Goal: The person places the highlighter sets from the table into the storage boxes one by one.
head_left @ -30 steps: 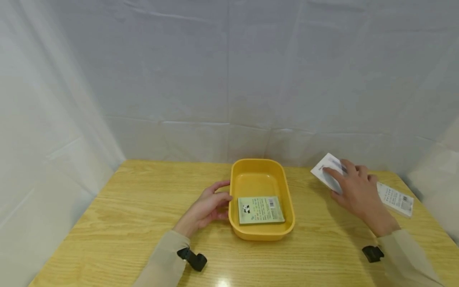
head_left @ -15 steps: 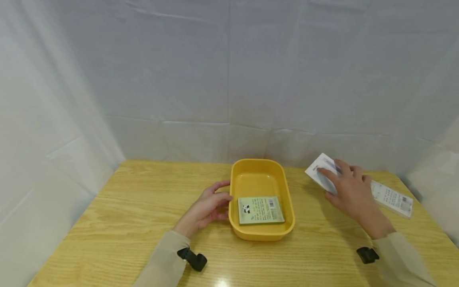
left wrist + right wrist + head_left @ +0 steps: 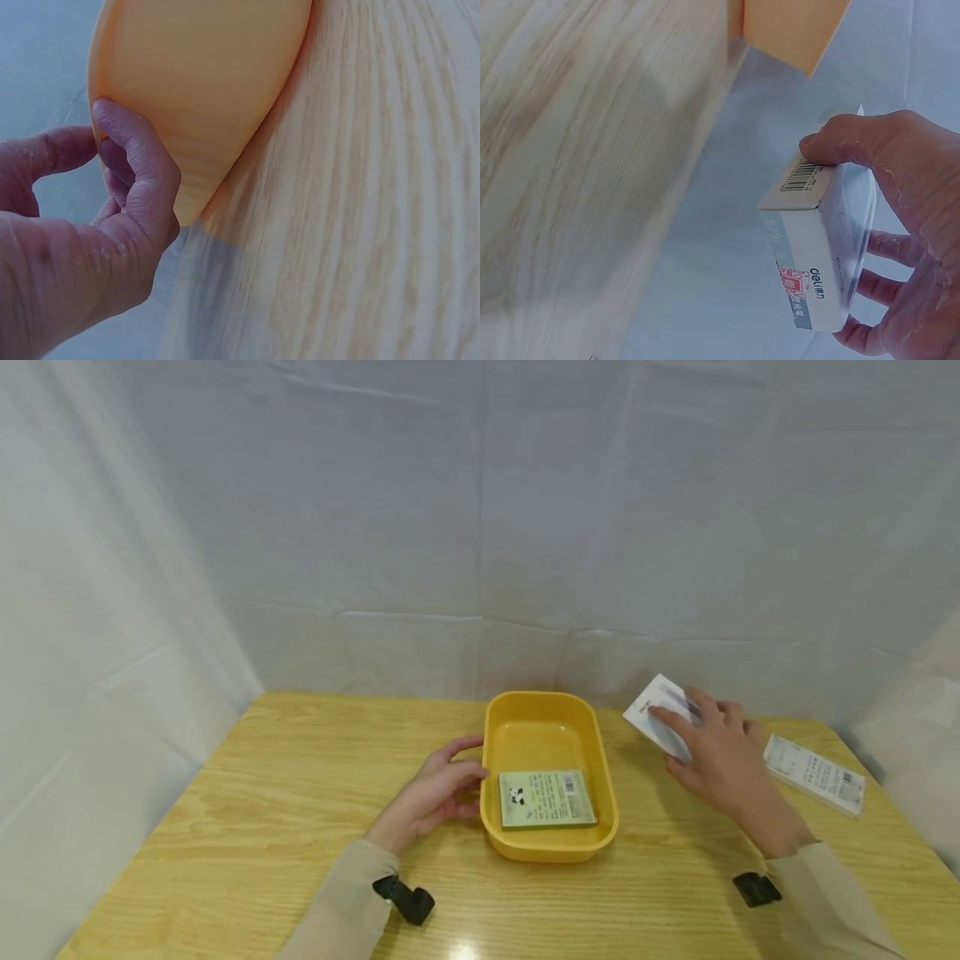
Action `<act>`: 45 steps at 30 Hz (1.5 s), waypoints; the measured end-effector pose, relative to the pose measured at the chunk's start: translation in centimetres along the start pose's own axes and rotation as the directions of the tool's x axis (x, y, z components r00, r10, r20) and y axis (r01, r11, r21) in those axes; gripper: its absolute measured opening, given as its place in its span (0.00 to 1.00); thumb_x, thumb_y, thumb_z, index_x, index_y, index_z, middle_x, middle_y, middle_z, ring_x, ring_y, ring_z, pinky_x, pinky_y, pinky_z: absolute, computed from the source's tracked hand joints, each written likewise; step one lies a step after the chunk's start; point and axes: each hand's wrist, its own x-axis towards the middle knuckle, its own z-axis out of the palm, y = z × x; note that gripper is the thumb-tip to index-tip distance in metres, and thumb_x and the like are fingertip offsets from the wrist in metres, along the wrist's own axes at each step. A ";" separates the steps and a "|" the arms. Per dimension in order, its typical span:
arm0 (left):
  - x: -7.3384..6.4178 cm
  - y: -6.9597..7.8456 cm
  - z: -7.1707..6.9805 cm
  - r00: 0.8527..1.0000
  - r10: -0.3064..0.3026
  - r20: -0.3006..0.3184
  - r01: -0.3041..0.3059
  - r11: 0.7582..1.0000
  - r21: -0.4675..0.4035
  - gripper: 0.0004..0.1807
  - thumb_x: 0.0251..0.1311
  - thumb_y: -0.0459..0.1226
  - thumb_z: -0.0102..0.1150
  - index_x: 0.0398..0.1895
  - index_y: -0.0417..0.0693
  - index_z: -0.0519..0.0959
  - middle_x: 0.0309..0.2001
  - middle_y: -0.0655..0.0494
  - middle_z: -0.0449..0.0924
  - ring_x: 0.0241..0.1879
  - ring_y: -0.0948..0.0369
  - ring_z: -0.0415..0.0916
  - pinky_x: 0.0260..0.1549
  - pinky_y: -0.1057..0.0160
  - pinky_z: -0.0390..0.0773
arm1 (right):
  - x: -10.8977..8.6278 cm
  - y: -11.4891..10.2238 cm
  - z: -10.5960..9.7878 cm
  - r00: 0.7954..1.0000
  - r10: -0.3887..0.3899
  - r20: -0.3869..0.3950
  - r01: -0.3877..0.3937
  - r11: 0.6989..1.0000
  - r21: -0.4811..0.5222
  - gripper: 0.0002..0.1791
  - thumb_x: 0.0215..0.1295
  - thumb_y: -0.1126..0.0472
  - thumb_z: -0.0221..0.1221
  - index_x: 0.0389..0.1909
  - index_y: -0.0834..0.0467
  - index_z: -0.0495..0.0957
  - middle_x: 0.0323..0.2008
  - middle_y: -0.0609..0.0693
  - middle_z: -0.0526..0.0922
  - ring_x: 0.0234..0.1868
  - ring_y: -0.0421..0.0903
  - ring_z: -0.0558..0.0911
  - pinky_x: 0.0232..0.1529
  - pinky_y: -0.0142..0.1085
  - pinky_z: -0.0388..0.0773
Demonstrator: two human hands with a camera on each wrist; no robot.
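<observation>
My left hand is at the left side of a yellow plastic basin, its thumb and fingers pinching the rim. In the left wrist view that hand has curled fingers against the basin's outer wall. Inside the basin, toward its near end, a flat green pack with a panda picture and a barcode lies face up. My right hand grips a small white box, tilted, right of the basin. The right wrist view shows "deli" printed on this box, with the thumb on its barcode side.
Another flat white pack with print and a barcode lies on the wooden table right of my right hand. A pale sheet hangs behind the table's far edge. Black straps sit at both wrists.
My right hand has moved left with the white box, nearer the basin, and more of the other white pack shows. The left hand and the basin have stayed in place.
</observation>
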 end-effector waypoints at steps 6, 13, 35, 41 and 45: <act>0.0 0.1 0.1 1.000 -0.001 0.004 0.001 1.000 -0.010 0.34 0.68 0.32 0.53 0.77 0.50 0.60 0.59 0.39 0.78 0.49 0.56 0.79 0.36 0.60 0.83 | 0.6 -0.7 0.2 0.999 -0.028 -0.030 0.028 1.000 0.006 0.35 0.52 0.59 0.73 0.63 0.48 0.75 0.67 0.69 0.67 0.54 0.76 0.71 0.44 0.75 0.70; 0.0 0.0 0.1 1.000 -0.002 0.004 0.002 1.000 -0.009 0.34 0.68 0.32 0.53 0.77 0.50 0.60 0.58 0.40 0.78 0.48 0.57 0.78 0.35 0.61 0.82 | 1.3 -1.5 0.6 0.998 -0.029 -0.050 0.031 0.999 0.032 0.32 0.52 0.59 0.69 0.61 0.48 0.76 0.67 0.67 0.68 0.55 0.75 0.71 0.43 0.74 0.69; 0.1 -0.2 -0.1 1.000 0.002 0.006 -0.002 1.000 -0.016 0.34 0.67 0.32 0.54 0.77 0.50 0.60 0.57 0.41 0.78 0.47 0.57 0.78 0.35 0.61 0.82 | 3.2 -3.1 0.6 0.993 -0.063 -0.097 0.072 0.993 0.090 0.32 0.53 0.61 0.72 0.62 0.47 0.76 0.69 0.66 0.67 0.55 0.74 0.70 0.44 0.72 0.69; 0.1 -0.1 -0.1 1.000 0.000 0.007 0.000 1.000 -0.006 0.34 0.67 0.32 0.54 0.77 0.50 0.60 0.58 0.40 0.78 0.48 0.57 0.78 0.35 0.61 0.82 | 3.8 -3.9 0.7 0.990 -0.088 -0.109 0.098 0.991 0.090 0.32 0.53 0.61 0.73 0.61 0.47 0.77 0.68 0.66 0.68 0.55 0.74 0.72 0.45 0.71 0.71; 0.0 -0.1 0.0 1.000 0.001 0.010 -0.001 1.000 -0.003 0.34 0.68 0.33 0.53 0.77 0.50 0.60 0.59 0.40 0.78 0.48 0.56 0.78 0.35 0.61 0.83 | 4.2 -4.4 0.7 0.988 -0.101 -0.114 0.113 0.989 0.098 0.32 0.52 0.60 0.74 0.60 0.46 0.78 0.67 0.65 0.69 0.55 0.73 0.72 0.45 0.69 0.71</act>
